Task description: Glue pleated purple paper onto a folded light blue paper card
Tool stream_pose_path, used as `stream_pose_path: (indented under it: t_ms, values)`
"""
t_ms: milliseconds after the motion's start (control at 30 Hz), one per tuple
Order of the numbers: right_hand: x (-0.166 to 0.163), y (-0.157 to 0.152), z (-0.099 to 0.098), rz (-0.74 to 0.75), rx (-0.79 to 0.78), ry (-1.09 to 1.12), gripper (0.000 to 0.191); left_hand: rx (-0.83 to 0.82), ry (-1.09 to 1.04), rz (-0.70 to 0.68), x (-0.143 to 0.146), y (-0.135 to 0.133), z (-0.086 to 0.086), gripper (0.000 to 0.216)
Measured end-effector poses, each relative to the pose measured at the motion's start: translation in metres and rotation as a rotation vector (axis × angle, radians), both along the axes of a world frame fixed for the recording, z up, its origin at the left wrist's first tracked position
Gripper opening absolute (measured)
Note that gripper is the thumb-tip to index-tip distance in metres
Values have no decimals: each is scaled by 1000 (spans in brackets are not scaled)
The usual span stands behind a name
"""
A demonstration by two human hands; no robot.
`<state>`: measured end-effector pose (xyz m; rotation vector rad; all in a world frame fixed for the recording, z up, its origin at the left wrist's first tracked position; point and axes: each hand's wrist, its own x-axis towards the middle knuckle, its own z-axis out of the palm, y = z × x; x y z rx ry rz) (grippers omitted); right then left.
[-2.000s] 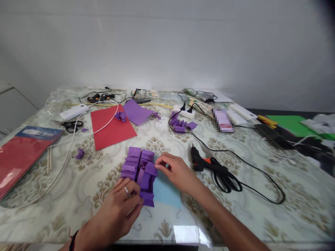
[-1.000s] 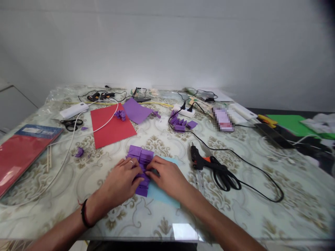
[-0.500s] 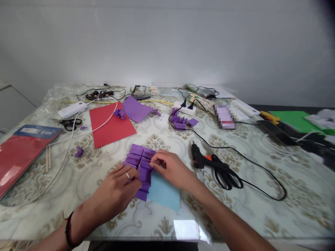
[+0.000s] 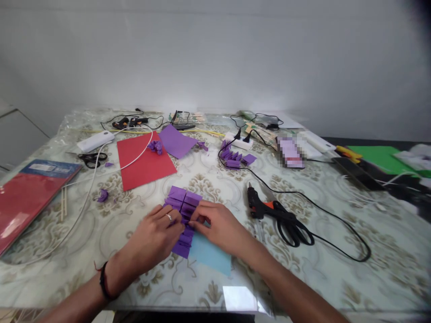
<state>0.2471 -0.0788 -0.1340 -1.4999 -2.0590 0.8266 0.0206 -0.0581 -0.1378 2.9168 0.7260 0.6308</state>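
A pleated purple paper [image 4: 182, 244] lies on the table, its folds running crosswise with a crease down its middle. My left hand [image 4: 160, 233], a ring on one finger, has its fingers curled over the paper's left side. My right hand [image 4: 213, 222] pinches a fold at the right side, thumb and fingertips together. The two hands nearly meet over the middle and hide part of the folds. Partly beneath the purple paper and my right hand is a light blue sheet [image 4: 212, 255].
To the right lie a black glue gun [image 4: 257, 204] and black-handled scissors [image 4: 294, 229], with a cord looping around. Farther back are a red sheet [image 4: 144, 163], a purple sheet [image 4: 177, 141], folded purple pieces [image 4: 234, 157] and a white power strip [image 4: 240, 141]. A red notebook [image 4: 30, 197] sits left.
My left hand has moved a little up and right over the pleated paper. My right hand has come slightly down toward me along its edge.
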Motion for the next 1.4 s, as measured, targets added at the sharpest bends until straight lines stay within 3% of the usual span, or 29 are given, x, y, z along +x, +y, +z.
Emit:
stream_pose_path:
  t_ms: [233, 400, 533, 633, 767, 867, 1000, 1233, 1400]
  values:
    - [-8, -5, -18, 21, -5, -99, 9, -109, 53, 39, 2, 6, -21, 17]
    - [-1, -5, -8, 43, 22, -62, 9, -183, -27, 30, -4, 10, -8, 13]
    - [13, 6, 5, -67, 116, 54, 15, -169, -158, 118, -13, 34, 2, 22]
    - [18, 18, 2, -94, 135, 56, 10, -188, -48, 146, -18, 61, -2, 26]
    - [11, 25, -12, -7, 114, -5, 6, -249, 68, 73, -20, 84, -13, 9]
    - [4, 23, -17, 41, 109, -75, 8, -273, 103, 46, -18, 87, -18, 11]
    - [0, 25, -13, 68, 108, -187, 25, -301, 117, 27, -11, 91, -15, 22]
    - [7, 37, -6, 100, 125, -279, 12, -393, 119, 50, 4, 107, -9, 41]
    - [13, 39, -10, 95, 151, -248, 4, -457, 120, 39, -2, 102, -5, 35]
